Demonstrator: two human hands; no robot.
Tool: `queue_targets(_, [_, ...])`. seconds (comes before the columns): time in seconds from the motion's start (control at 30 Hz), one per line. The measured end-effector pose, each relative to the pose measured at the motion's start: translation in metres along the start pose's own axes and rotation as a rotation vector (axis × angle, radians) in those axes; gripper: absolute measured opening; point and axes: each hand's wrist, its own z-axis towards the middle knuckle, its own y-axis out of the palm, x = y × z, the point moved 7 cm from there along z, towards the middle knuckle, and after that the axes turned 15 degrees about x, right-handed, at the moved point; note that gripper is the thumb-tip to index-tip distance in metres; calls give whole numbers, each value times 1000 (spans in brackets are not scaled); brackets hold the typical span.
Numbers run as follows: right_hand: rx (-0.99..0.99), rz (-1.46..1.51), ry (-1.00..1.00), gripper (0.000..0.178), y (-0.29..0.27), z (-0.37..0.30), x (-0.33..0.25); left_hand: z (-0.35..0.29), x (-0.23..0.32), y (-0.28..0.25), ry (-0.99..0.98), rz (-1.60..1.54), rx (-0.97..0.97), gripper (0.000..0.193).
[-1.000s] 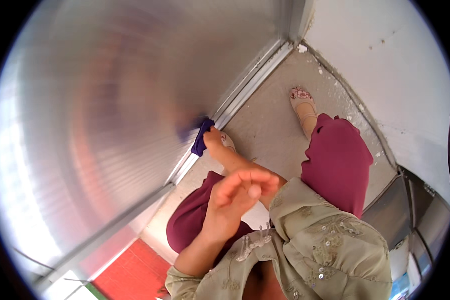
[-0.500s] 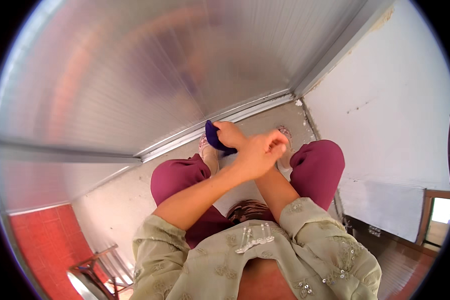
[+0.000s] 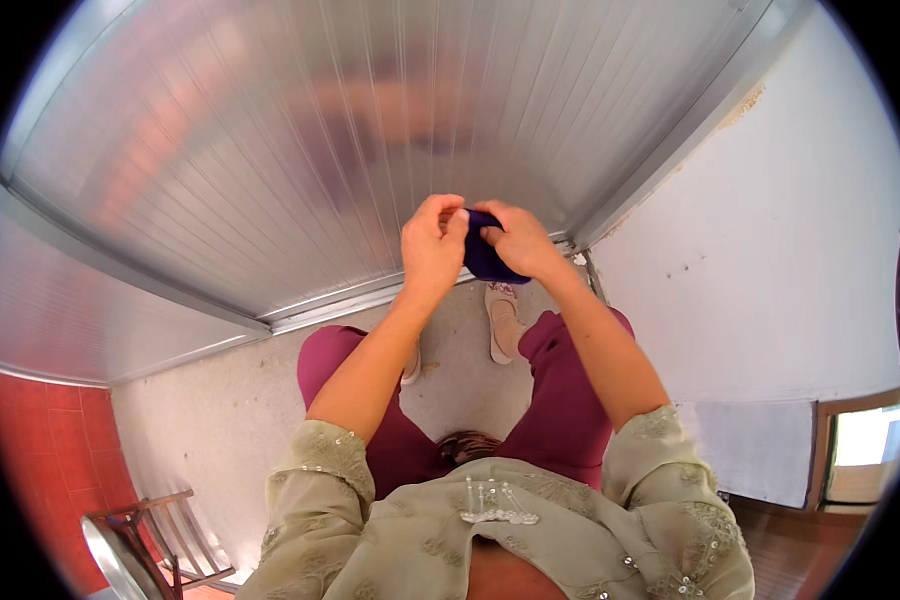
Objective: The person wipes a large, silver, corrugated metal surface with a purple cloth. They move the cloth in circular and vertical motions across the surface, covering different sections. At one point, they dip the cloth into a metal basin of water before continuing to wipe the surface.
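Observation:
A dark purple piece of cloth [image 3: 488,264] is held up between my two hands, above my right shoe. My right hand [image 3: 520,240] grips it by the upper right part, thumb lying across its face and fingers behind. My left hand [image 3: 433,248] is at the upper left edge of the cloth, its fingers curled and thumb closed against that edge. Exactly how much fabric the left fingertips pinch is hard to see. The lower part of the cloth hangs in a rounded fold.
A ribbed, translucent panel [image 3: 330,180] in a metal frame stands right in front of me. A white wall [image 3: 770,250] rises on the right. Concrete floor [image 3: 210,410] lies beneath, with red tiles [image 3: 60,440] at far left. A wooden rack-like piece [image 3: 175,540] stands at lower left.
My forearms were crossed, with the cloth in the right hand on the left side; now they are uncrossed. The cloth has moved right and up, and the left hand has come to its edge.

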Motion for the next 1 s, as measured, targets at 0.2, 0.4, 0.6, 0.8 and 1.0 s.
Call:
queue_targets(0.2, [166, 319, -43, 48, 9, 26, -37, -2, -29, -8, -297, -184, -36, 42])
queue_targets(0.4, [-298, 639, -65, 62, 29, 11, -61, -5, -32, -13, -572, -582, 69, 43])
queue_targets(0.6, [-6, 608, 27, 43, -2, 36, -46, -75, -152, -9, -1232, -816, 268, 33])
queue_targets(0.8, [203, 849, 257, 30, -49, 37, -16, -24, -152, -10, -1227, -832, 410, 34])
queue_targets(1.0, [9, 495, -84, 28, -32, 3, -57, 29, -225, -10, -609, -354, -115, 28])
